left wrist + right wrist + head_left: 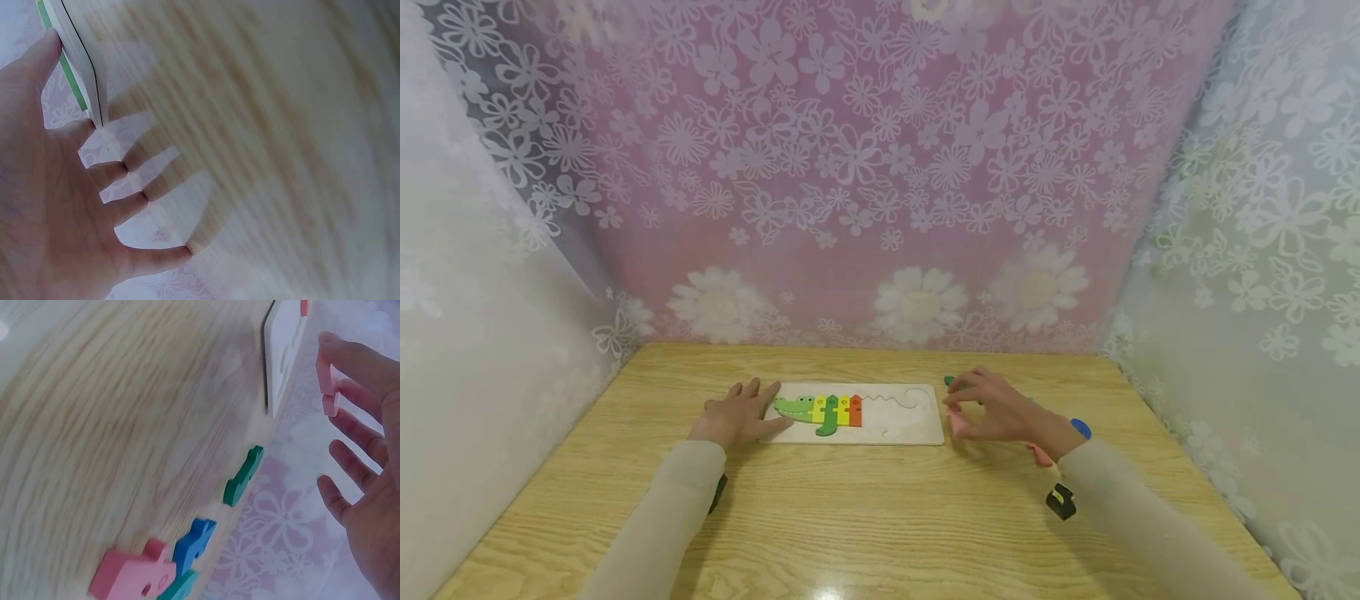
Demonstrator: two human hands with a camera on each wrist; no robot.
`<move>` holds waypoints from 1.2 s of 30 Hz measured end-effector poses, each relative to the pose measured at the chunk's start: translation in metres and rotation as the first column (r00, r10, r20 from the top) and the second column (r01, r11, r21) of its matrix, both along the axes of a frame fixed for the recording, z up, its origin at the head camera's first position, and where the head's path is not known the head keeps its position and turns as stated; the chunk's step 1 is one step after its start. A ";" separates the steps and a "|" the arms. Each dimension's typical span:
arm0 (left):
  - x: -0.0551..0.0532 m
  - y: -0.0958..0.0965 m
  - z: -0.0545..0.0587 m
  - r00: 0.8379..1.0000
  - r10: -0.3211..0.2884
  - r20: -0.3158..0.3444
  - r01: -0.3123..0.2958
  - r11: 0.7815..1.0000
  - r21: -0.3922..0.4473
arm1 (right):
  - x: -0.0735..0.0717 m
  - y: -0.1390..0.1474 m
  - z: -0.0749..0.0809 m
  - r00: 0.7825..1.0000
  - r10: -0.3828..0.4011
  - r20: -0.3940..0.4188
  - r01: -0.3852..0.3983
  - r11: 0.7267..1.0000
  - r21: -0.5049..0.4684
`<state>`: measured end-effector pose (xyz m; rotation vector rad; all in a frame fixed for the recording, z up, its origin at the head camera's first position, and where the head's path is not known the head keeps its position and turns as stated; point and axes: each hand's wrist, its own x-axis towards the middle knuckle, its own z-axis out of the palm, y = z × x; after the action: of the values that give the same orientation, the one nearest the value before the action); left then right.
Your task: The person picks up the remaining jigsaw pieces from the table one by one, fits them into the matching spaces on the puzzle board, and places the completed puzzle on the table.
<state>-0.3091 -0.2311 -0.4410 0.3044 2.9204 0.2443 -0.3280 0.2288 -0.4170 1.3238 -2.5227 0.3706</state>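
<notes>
A pale wooden puzzle board [898, 429] lies on the table, with a green crocodile head [793, 407] and several yellow, green and orange pieces set in its left half. Outlines of a curled tail show on its bare right half. My left hand [737, 414] rests at the board's left end, fingers spread, the thumb [45, 53] over the board's edge. Just past the right end, my right hand [996, 408] pinches a pink puzzle piece [325, 378] between thumb and fingers, held above the table in the right wrist view.
Loose pieces lie right of the board, partly hidden by my right arm in the head view: a dark green piece [244, 477], a blue piece [192, 547], a teal piece [180, 586] and another pink piece [134, 575]. Flowered curtains [850, 167] surround the wooden table [880, 517].
</notes>
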 end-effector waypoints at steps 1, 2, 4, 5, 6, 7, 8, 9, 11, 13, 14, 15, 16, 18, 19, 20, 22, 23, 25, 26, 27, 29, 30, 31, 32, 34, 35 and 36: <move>0.000 0.000 0.000 1.000 0.000 -0.001 0.000 1.000 -0.001 | 0.000 -0.002 0.000 1.000 -0.001 0.008 0.001 1.000 -0.003; 0.000 0.000 0.000 1.000 0.001 -0.001 -0.001 1.000 -0.001 | 0.000 -0.004 0.000 1.000 0.000 0.024 0.000 1.000 -0.010; 0.000 0.000 0.001 1.000 0.000 0.001 0.000 1.000 -0.002 | 0.001 -0.008 0.001 0.999 0.003 0.040 -0.002 1.000 -0.013; 0.000 0.000 0.001 1.000 -0.001 0.002 0.001 1.000 -0.004 | 0.000 -0.010 0.001 0.999 0.003 0.045 -0.002 1.000 -0.011; 0.000 0.000 0.001 1.000 -0.001 0.003 0.001 1.000 -0.005 | 0.000 -0.013 0.001 0.999 0.006 0.047 -0.006 1.000 -0.009; 0.000 0.000 0.001 1.000 -0.001 0.004 0.001 1.000 -0.005 | 0.000 -0.015 0.000 0.999 0.010 0.045 -0.010 1.000 -0.008; 0.000 0.000 0.001 1.000 -0.001 0.004 0.001 1.000 -0.005 | -0.001 -0.017 0.000 0.999 0.017 0.041 -0.016 1.000 -0.009; 0.000 0.000 0.001 1.000 -0.001 0.005 0.001 1.000 -0.004 | -0.002 -0.019 0.000 0.999 0.021 0.032 -0.020 1.000 -0.009; 0.000 0.000 0.000 1.000 -0.002 -0.001 0.002 1.000 -0.008 | -0.003 -0.023 0.000 0.999 0.029 0.024 -0.029 0.999 -0.016; -0.001 0.000 0.000 1.000 -0.002 -0.005 0.002 1.000 -0.011 | -0.004 -0.028 -0.001 0.999 0.037 0.023 -0.037 0.999 -0.021; -0.001 0.000 -0.001 1.000 -0.003 -0.006 0.003 1.000 -0.011 | -0.005 -0.029 -0.001 0.999 0.043 0.027 -0.043 0.999 -0.025; -0.001 0.000 -0.001 1.000 -0.004 -0.007 0.004 1.000 -0.011 | -0.005 -0.031 -0.001 0.999 0.046 0.029 -0.046 0.999 -0.026; -0.001 0.000 -0.001 1.000 -0.005 -0.009 0.005 1.000 -0.012 | -0.006 -0.033 -0.001 0.998 0.051 0.029 -0.050 0.998 -0.025; -0.001 0.000 -0.001 1.000 -0.005 -0.010 0.005 1.000 -0.014 | -0.007 -0.037 -0.001 0.998 0.055 0.024 -0.054 0.998 -0.016; -0.001 0.000 -0.001 1.000 -0.005 -0.010 0.005 1.000 -0.015 | -0.007 -0.039 -0.001 0.998 0.055 0.022 -0.055 0.998 -0.013; -0.001 0.000 -0.001 1.000 -0.006 -0.010 0.005 1.000 -0.017 | -0.007 -0.041 -0.001 0.998 0.057 0.025 -0.057 0.998 -0.009; -0.001 0.000 -0.001 1.000 -0.008 -0.010 0.007 1.000 -0.023 | -0.008 -0.045 0.000 0.998 0.057 0.027 -0.057 0.998 -0.004; -0.002 0.000 -0.001 1.000 -0.008 -0.009 0.008 1.000 -0.026 | -0.008 -0.047 0.001 0.998 0.054 0.033 -0.054 0.999 0.000; -0.002 0.000 0.000 1.000 -0.012 -0.011 0.011 0.999 -0.032 | -0.007 -0.052 0.002 0.998 0.057 0.041 -0.056 0.998 -0.002; -0.002 0.000 -0.001 1.000 -0.013 -0.011 0.012 0.999 -0.035 | -0.007 -0.054 0.002 0.997 0.055 0.047 -0.055 0.998 0.000; -0.002 0.000 -0.001 1.000 -0.013 -0.011 0.012 0.999 -0.036 | -0.007 -0.057 0.002 0.997 0.053 0.051 -0.053 0.999 0.000; -0.001 0.000 0.000 1.000 -0.013 -0.013 0.013 0.999 -0.036 | -0.005 -0.062 0.003 0.996 0.050 0.067 -0.050 0.999 -0.006; -0.001 0.000 0.001 1.000 -0.014 -0.015 0.013 0.999 -0.037 | -0.005 -0.064 0.003 0.996 0.049 0.069 -0.049 0.999 -0.009; -0.001 0.000 0.001 1.000 -0.013 -0.015 0.012 0.999 -0.034 | -0.005 -0.065 0.003 0.996 0.046 0.073 -0.046 0.999 -0.010; 0.000 0.000 0.002 1.000 -0.011 -0.014 0.011 0.999 -0.030 | -0.006 -0.067 0.002 0.996 0.045 0.074 -0.044 0.999 -0.009; 0.000 0.000 0.002 1.000 -0.011 -0.013 0.011 1.000 -0.025 | -0.007 -0.070 0.000 0.996 0.047 0.071 -0.046 0.999 -0.012; 0.001 0.001 0.002 1.000 -0.011 -0.011 0.011 1.000 -0.024 | -0.008 -0.071 -0.001 0.997 0.045 0.067 -0.045 0.999 -0.008; 0.001 0.001 0.002 1.000 -0.011 -0.011 0.011 1.000 -0.025 | -0.009 -0.072 -0.002 0.997 0.042 0.072 -0.041 0.999 -0.007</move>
<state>-0.3081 -0.2305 -0.4387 0.3191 2.9294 0.2050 -0.3369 0.1570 -0.4187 1.3864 -2.5537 0.4406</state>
